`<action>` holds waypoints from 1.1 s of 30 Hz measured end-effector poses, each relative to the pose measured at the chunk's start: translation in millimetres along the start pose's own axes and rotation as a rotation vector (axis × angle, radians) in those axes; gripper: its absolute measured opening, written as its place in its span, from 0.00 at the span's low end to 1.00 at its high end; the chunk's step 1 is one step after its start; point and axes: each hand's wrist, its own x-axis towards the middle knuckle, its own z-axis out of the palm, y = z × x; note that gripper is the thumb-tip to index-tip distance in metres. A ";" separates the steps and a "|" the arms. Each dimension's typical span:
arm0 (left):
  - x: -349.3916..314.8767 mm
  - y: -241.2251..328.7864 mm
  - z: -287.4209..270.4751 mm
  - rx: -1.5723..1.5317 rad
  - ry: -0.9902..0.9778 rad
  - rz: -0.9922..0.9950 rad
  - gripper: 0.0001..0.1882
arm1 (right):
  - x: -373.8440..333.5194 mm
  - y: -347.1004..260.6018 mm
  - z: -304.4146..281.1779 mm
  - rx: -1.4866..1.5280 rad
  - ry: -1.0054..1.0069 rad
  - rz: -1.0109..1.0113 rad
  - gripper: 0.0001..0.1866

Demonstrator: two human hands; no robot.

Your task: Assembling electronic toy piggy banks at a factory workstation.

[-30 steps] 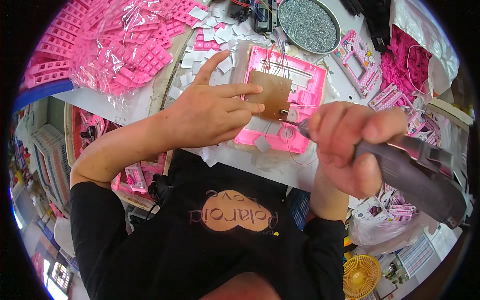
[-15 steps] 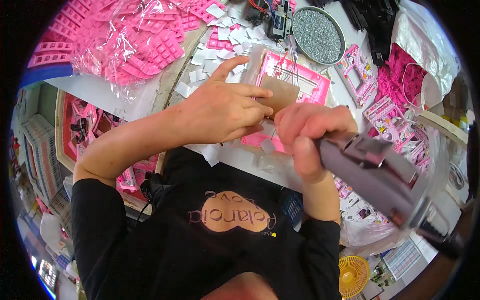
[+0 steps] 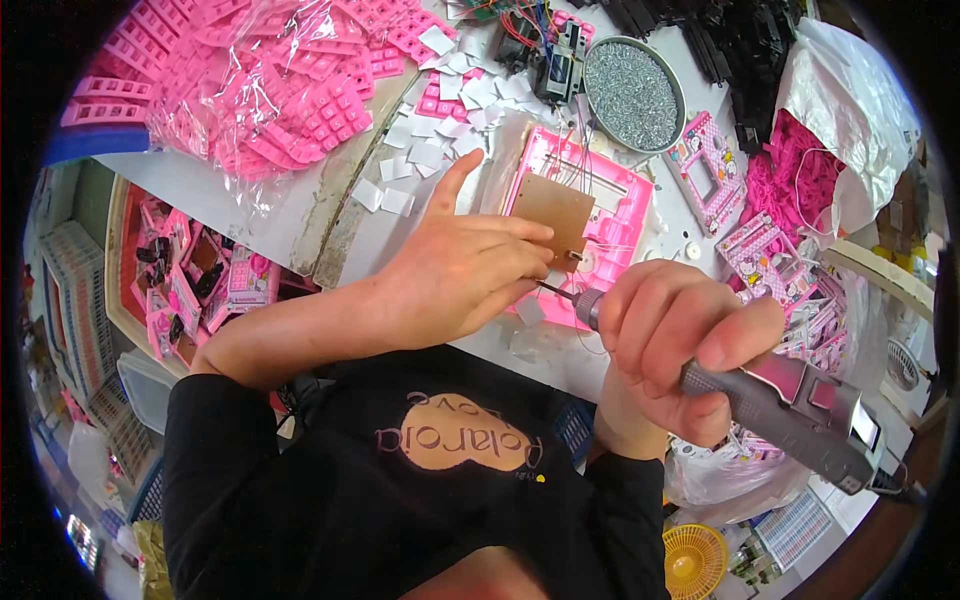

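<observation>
My right hand [image 3: 680, 345] is closed around a dark grey electric screwdriver [image 3: 790, 410], tilted with its bit pointing left. The thin bit ends at the fingertips of my left hand [image 3: 465, 260]. Those fingertips are bunched together at the near left corner of a brown circuit board [image 3: 553, 215], with the little finger raised. Whatever they pinch is too small or hidden to make out. The board lies in an open pink plastic housing [image 3: 622, 190], with thin wires running from it to the far side.
A round tin of small metal screws [image 3: 635, 95] stands beyond the housing. White paper squares [image 3: 425, 155] and bagged pink keypads [image 3: 270, 100] lie at far left. Printed pink covers [image 3: 705, 170] are at right. A bin of pink parts [image 3: 205, 280] sits left, a yellow basket [image 3: 695, 562] lower right.
The screwdriver has swung toward me, away from above the board, and its bit now shows. More of the board is uncovered. My left hand has shifted slightly nearer, its fingertips still by the board.
</observation>
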 end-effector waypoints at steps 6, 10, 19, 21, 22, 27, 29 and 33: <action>8.2 0.5 6.8 -0.010 0.029 0.026 0.13 | -4.5 -2.6 0.7 -0.024 0.080 -0.028 0.16; 41.1 -3.5 3.2 0.086 -0.093 0.147 0.11 | -6.2 -7.2 -7.8 -0.059 0.169 -0.064 0.15; 209.5 -100.0 55.8 0.804 -0.148 0.067 0.06 | -4.9 -22.9 -34.1 -0.129 0.175 -0.077 0.18; 213.8 -103.5 60.4 0.784 -0.182 0.102 0.06 | -11.3 -25.7 -34.8 -0.133 0.189 -0.084 0.18; 215.9 -106.6 59.7 0.787 -0.140 0.110 0.06 | -11.7 -25.0 -36.7 -0.108 0.196 -0.089 0.18; 225.5 -105.0 59.4 0.851 -0.206 0.154 0.08 | -9.2 -24.3 -39.6 -0.186 0.127 -0.062 0.15; 227.0 -101.2 53.9 0.822 -0.183 0.128 0.09 | -7.6 -24.1 -38.9 -0.213 0.097 -0.055 0.15; 203.4 -70.1 19.2 0.496 0.060 0.101 0.13 | -14.6 -26.2 -38.9 -0.167 0.151 -0.067 0.17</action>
